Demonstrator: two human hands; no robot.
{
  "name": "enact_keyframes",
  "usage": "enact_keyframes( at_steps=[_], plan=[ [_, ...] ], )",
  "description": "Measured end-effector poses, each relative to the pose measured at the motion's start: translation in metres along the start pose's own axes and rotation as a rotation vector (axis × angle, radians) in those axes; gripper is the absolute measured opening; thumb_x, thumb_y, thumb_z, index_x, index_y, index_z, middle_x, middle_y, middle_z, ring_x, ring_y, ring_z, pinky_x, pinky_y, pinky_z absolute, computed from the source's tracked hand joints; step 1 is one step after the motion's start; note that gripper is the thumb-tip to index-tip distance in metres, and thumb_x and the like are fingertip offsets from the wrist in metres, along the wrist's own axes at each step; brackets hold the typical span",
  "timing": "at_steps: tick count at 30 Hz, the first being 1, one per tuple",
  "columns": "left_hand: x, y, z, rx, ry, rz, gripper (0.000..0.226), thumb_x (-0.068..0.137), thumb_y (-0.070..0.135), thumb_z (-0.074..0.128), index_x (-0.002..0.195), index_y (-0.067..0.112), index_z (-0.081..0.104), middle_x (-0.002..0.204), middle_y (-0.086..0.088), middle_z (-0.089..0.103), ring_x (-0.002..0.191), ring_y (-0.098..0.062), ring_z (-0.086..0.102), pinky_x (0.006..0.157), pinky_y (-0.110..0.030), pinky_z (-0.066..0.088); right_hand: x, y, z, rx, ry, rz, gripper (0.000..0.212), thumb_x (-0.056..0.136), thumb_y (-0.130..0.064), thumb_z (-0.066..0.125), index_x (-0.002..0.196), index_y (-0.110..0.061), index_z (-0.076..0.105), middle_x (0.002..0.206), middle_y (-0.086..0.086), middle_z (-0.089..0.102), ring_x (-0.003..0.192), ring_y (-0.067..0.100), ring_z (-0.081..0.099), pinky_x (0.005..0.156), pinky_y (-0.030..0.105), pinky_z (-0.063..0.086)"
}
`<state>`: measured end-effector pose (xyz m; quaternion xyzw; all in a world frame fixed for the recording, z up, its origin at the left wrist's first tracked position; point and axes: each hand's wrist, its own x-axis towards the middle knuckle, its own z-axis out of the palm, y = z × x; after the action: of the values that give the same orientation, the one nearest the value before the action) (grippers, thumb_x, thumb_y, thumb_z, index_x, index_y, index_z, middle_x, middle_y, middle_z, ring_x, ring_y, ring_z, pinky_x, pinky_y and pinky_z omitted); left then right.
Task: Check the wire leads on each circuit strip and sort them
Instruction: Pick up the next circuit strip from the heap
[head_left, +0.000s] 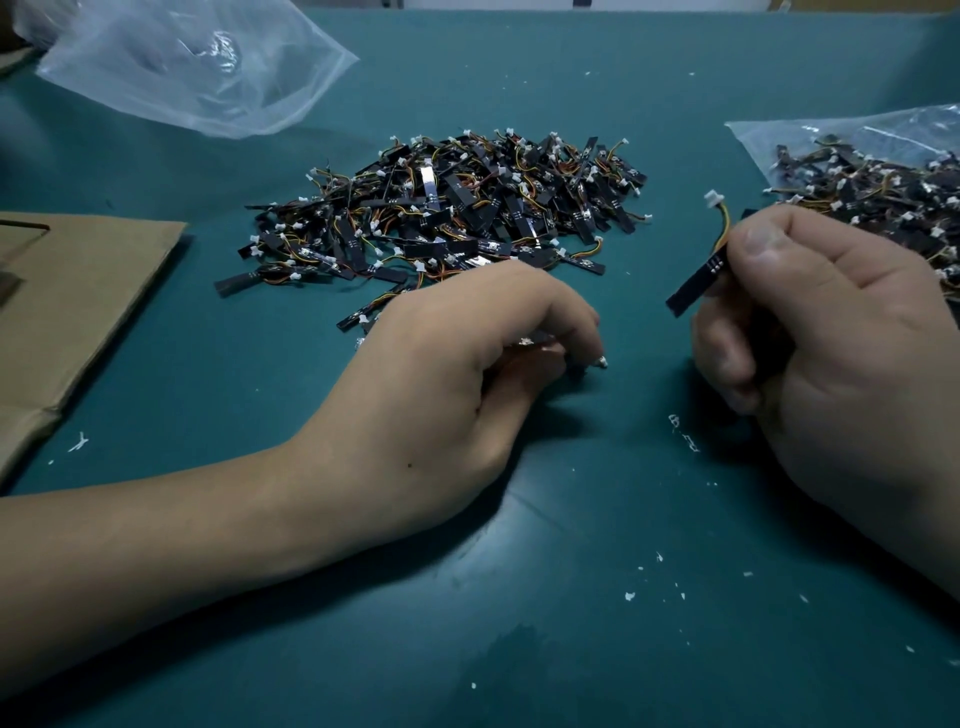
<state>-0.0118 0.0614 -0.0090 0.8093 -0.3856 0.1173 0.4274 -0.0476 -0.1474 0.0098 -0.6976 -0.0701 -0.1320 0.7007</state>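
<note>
A large heap of black circuit strips (457, 208) with coloured wire leads and white plugs lies on the teal mat at centre back. My right hand (831, 332) pinches one black circuit strip (696, 283) between thumb and fingers; its yellow leads and white plug (714, 197) stick up above the thumb. My left hand (467, 364) rests on the mat just in front of the heap, fingers curled over a strip whose small white end (602, 362) peeks out at the fingertips. A second pile of strips (883, 192) sits at the right on a clear plastic bag.
An empty clear plastic bag (192, 67) lies at back left. Flattened brown cardboard (67, 306) covers the left edge of the mat. Small white flecks of debris (685, 441) dot the teal mat (571, 571) in front of my hands.
</note>
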Motion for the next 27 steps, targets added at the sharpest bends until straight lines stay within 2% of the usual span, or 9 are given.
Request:
enact_keyframes(
  at_steps=[5, 8, 10, 12, 14, 16, 19, 22, 27],
  plan=[
    [-0.007, 0.005, -0.002, 0.130, -0.021, -0.023, 0.019, 0.093, 0.020, 0.065, 0.111, 0.026, 0.068, 0.125, 0.015, 0.065, 0.125, -0.003, 0.054, 0.104, -0.028, 0.036, 0.002, 0.002, -0.008, 0.067, -0.099, 0.067, 0.038, 0.091, -0.018, 0.042, 0.054, -0.026, 0.042, 0.039, 0.000, 0.039, 0.037, 0.021, 0.027, 0.045, 0.026, 0.024],
    [-0.009, 0.011, -0.005, 0.376, -0.059, -0.102, 0.024, 0.090, 0.036, 0.063, 0.113, 0.039, 0.064, 0.133, 0.023, 0.053, 0.131, -0.010, 0.040, 0.096, -0.033, 0.021, 0.001, 0.005, -0.009, 0.046, -0.121, 0.062, 0.039, 0.090, -0.015, 0.041, 0.053, -0.027, 0.041, 0.040, 0.001, 0.037, 0.037, 0.022, 0.028, 0.046, 0.025, 0.024],
    [-0.008, 0.013, -0.004, 0.478, -0.118, -0.154, 0.021, 0.090, 0.043, 0.058, 0.111, 0.041, 0.063, 0.126, 0.024, 0.050, 0.123, -0.013, 0.039, 0.092, -0.034, 0.020, 0.002, 0.007, -0.009, 0.078, -0.039, -0.028, 0.034, 0.099, -0.018, 0.043, 0.068, -0.026, 0.054, 0.050, -0.001, 0.047, 0.037, 0.020, 0.034, 0.044, 0.020, 0.027],
    [-0.008, 0.015, -0.004, 0.491, -0.149, -0.182, 0.015, 0.092, 0.047, 0.056, 0.103, 0.041, 0.064, 0.117, 0.023, 0.052, 0.115, -0.012, 0.041, 0.089, -0.035, 0.021, 0.005, 0.007, -0.011, 0.113, 0.057, -0.127, 0.022, 0.106, -0.019, 0.043, 0.102, -0.026, 0.064, 0.061, -0.002, 0.055, 0.036, 0.012, 0.037, 0.044, 0.016, 0.028],
    [-0.007, 0.016, -0.005, 0.465, -0.147, -0.173, 0.009, 0.092, 0.047, 0.059, 0.097, 0.040, 0.063, 0.112, 0.023, 0.054, 0.109, -0.012, 0.042, 0.088, -0.035, 0.021, 0.007, 0.008, -0.012, 0.109, 0.102, -0.104, 0.027, 0.109, -0.018, 0.043, 0.115, -0.028, 0.067, 0.062, -0.001, 0.058, 0.034, 0.013, 0.035, 0.046, 0.017, 0.028],
    [-0.006, 0.017, -0.005, 0.425, -0.140, -0.161, 0.005, 0.091, 0.044, 0.061, 0.093, 0.039, 0.062, 0.109, 0.021, 0.056, 0.104, -0.012, 0.042, 0.087, -0.035, 0.023, 0.006, 0.009, -0.010, 0.035, 0.085, -0.053, 0.031, 0.107, -0.017, 0.045, 0.102, -0.027, 0.074, 0.056, -0.001, 0.056, 0.035, 0.016, 0.035, 0.044, 0.019, 0.029],
    [-0.004, 0.018, -0.005, 0.359, -0.100, -0.146, 0.003, 0.093, 0.036, 0.061, 0.093, 0.036, 0.058, 0.102, 0.020, 0.058, 0.100, -0.011, 0.045, 0.083, -0.035, 0.024, 0.000, 0.009, -0.003, -0.159, -0.043, -0.033, 0.027, 0.102, -0.017, 0.051, 0.095, -0.023, 0.076, 0.054, 0.004, 0.058, 0.037, 0.013, 0.041, 0.041, 0.017, 0.033],
    [-0.004, 0.019, -0.006, 0.245, -0.016, -0.142, 0.009, 0.096, 0.027, 0.058, 0.097, 0.035, 0.054, 0.093, 0.024, 0.057, 0.095, -0.001, 0.048, 0.093, -0.028, 0.029, -0.005, 0.006, 0.000, -0.271, -0.188, -0.032, 0.013, 0.097, -0.026, 0.062, 0.100, -0.021, 0.074, 0.061, 0.005, 0.062, 0.043, 0.006, 0.046, 0.045, 0.016, 0.038],
    [-0.004, 0.020, -0.007, 0.153, 0.009, -0.107, 0.010, 0.097, 0.019, 0.058, 0.098, 0.028, 0.055, 0.089, 0.019, 0.062, 0.088, 0.012, 0.051, 0.087, -0.015, 0.034, -0.010, 0.004, 0.003, -0.386, -0.354, -0.044, 0.021, 0.087, -0.043, 0.073, 0.095, -0.025, 0.071, 0.064, -0.003, 0.066, 0.048, 0.001, 0.052, 0.049, 0.014, 0.041]
  ],
)
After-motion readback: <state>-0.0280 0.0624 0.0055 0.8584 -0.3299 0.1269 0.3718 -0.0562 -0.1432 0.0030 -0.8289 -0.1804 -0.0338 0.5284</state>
